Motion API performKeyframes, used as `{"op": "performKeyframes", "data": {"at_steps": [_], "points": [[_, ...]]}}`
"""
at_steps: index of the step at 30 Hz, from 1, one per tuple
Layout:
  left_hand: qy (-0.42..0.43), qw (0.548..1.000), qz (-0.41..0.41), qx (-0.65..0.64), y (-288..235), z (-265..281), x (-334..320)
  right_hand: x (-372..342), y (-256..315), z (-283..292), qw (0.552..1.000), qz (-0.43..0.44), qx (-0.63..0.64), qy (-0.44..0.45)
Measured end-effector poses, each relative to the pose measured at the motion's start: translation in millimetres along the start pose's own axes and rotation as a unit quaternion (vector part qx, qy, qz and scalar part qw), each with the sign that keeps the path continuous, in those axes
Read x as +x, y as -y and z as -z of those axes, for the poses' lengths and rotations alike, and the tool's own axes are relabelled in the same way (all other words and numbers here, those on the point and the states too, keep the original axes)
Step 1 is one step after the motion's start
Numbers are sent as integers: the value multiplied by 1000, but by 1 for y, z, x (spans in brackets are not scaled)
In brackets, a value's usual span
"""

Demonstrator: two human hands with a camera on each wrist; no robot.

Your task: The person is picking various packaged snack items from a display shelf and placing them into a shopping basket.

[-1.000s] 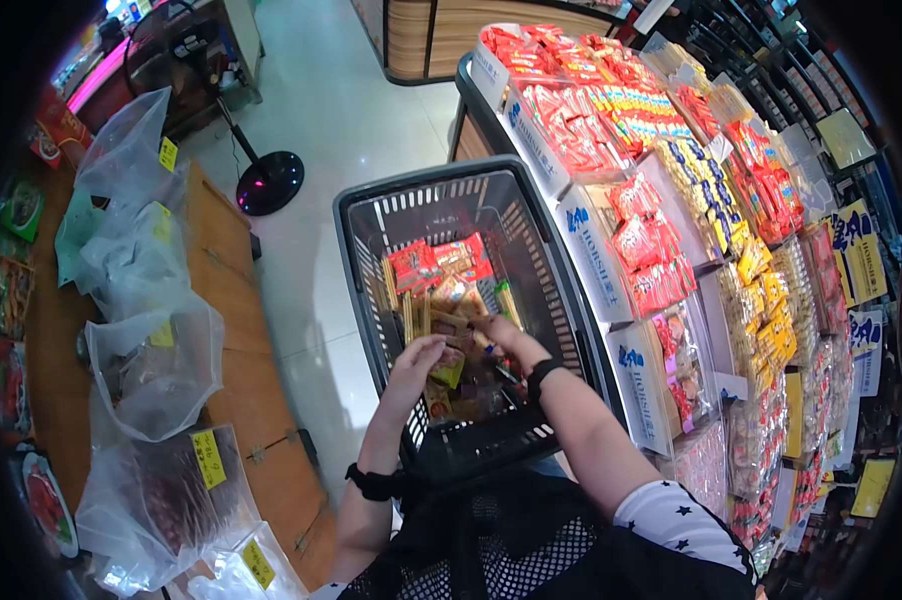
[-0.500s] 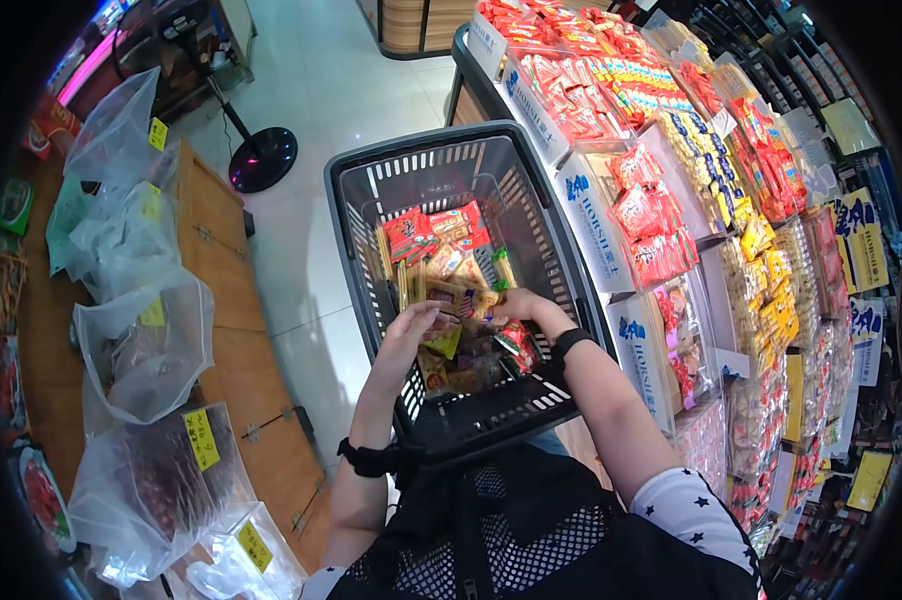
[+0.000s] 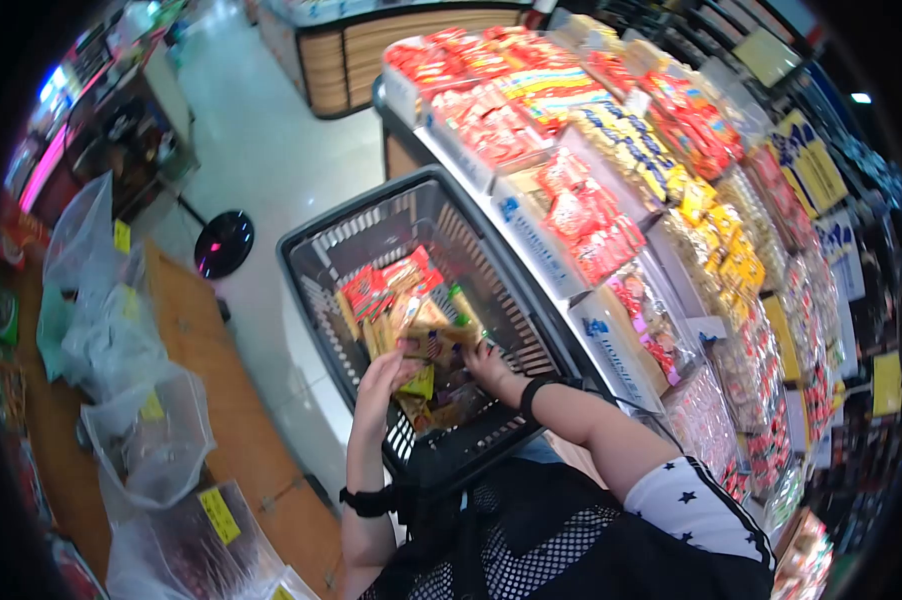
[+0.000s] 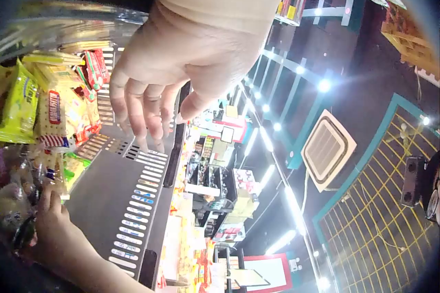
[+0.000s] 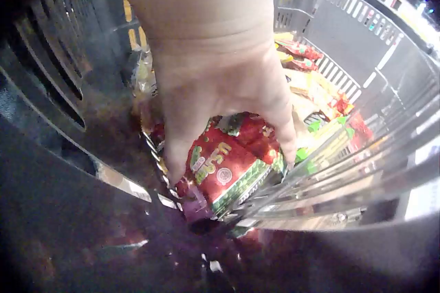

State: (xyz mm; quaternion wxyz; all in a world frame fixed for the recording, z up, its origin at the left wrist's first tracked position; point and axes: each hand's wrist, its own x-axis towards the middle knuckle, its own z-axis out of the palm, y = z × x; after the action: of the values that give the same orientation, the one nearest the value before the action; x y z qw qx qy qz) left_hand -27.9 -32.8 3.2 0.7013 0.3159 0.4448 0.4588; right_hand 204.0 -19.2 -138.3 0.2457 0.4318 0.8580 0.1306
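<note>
Right wrist: fingers (image 5: 287, 136) downward, around red packet (image 5: 234, 155)

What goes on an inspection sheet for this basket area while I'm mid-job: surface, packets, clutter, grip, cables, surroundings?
Surface: dark basket with slotted walls; its floor is mostly hidden.
Job's things: red packets, a yellow-green packet and paler ones, inside the basket.
Clutter: packets overlap in a mixed heap.
Grip: left hand loosely curled, nothing held; right hand has thumb and fingers around a red-and-green packet, firmness of hold unclear.
Cables: nothing seen in the basket.
Surroundings: stocked display on the right; clear plastic bags and a round black stand base on the left.
</note>
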Motion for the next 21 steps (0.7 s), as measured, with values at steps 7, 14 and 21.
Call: {"op": "performKeyframes", "data": {"at_steps": [7,14,21], "points": [[1,1000,-2,25,-3,-10,11,8,-18,17,999,-7,-1,45],[-8,997,16,80,-3,-17,13,13,-51,49,959,138,247,-3],[15,996,77,32,-18,-18,10,-27,-98,155,870,40,488,-56]]}}
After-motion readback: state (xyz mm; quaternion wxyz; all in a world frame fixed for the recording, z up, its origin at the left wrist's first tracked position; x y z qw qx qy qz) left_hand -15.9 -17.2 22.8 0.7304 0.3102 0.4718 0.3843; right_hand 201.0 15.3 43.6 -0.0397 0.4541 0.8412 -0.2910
